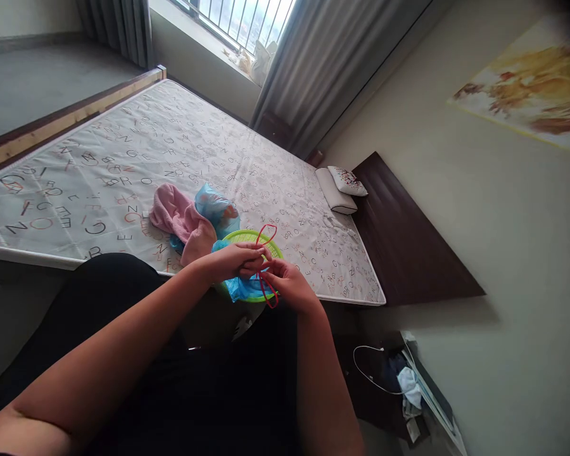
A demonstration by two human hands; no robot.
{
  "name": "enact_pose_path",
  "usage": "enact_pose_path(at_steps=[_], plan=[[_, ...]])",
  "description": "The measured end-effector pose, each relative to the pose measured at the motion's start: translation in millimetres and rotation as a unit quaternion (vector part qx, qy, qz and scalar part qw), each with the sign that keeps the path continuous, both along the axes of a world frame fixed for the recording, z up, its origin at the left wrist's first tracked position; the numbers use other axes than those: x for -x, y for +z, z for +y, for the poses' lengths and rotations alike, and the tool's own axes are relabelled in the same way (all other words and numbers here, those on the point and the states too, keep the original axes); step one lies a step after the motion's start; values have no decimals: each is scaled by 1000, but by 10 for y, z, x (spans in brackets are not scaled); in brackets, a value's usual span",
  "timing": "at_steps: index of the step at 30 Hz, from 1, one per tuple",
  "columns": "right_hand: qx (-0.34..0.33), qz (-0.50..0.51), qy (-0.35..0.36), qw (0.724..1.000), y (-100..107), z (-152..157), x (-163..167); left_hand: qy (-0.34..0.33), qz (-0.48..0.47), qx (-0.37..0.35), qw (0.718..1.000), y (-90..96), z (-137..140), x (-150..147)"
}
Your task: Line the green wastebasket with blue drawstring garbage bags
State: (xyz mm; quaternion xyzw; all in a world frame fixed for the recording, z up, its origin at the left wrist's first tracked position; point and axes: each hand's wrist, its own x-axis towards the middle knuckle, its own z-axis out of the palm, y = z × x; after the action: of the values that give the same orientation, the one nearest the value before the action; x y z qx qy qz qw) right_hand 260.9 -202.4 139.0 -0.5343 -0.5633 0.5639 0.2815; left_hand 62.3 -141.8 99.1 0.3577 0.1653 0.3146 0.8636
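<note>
Both hands (261, 269) pinch a thin red cord (265, 263) (looped) over a round green basket (247, 239).

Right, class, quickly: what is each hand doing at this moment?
Left hand: closed, pinching the red cord.
Right hand: closed on the same red cord, above the green basket.

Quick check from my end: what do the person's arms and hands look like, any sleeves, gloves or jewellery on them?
Both forearms are bare, no sleeves in view. The left hand and right hand wear no gloves, and no rings, watch or bracelet show. Dark black clothing covers the lap below them.
</note>
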Motion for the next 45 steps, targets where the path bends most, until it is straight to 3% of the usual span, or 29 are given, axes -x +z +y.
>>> enact_pose_path(at_steps=[4, 9, 16, 21, 26, 30, 32, 35, 41, 45], plan=[[41, -30, -2, 999, 25, 1, 19, 13, 45, -51, 998, -6, 32, 60], [78, 16, -70, 994, -78, 4, 111, 22, 60, -77, 995, 52, 7, 24], [9, 28, -102, 994, -72, -26, 182, 59, 14, -45, 997, 69, -55, -45], [-17, -3, -130, 991, -68, -17, 164, 99, 51, -87, 990, -3, -37, -58], [18, 57, -178, 982, -151, 2, 169, 153, 95, -173, 968, -14, -10, -98], [4, 107, -196, 975, -188, -6, 204, 242, 145, -247, 927, -6, 9, -153], [-7, 122, -191, 974, -194, -10, 220, 294, 164, -254, 907, -29, 21, -187], [-5, 143, -198, 970, -205, -6, 250, 323, 191, -249, 893, -81, 28, -236], [60, 170, -240, 954, -237, 32, 337, 311, 192, -218, 905, -92, -47, -292], [47, 205, -232, 950, -223, 29, 360, 292, 159, -212, 919, -52, -86, -273]])
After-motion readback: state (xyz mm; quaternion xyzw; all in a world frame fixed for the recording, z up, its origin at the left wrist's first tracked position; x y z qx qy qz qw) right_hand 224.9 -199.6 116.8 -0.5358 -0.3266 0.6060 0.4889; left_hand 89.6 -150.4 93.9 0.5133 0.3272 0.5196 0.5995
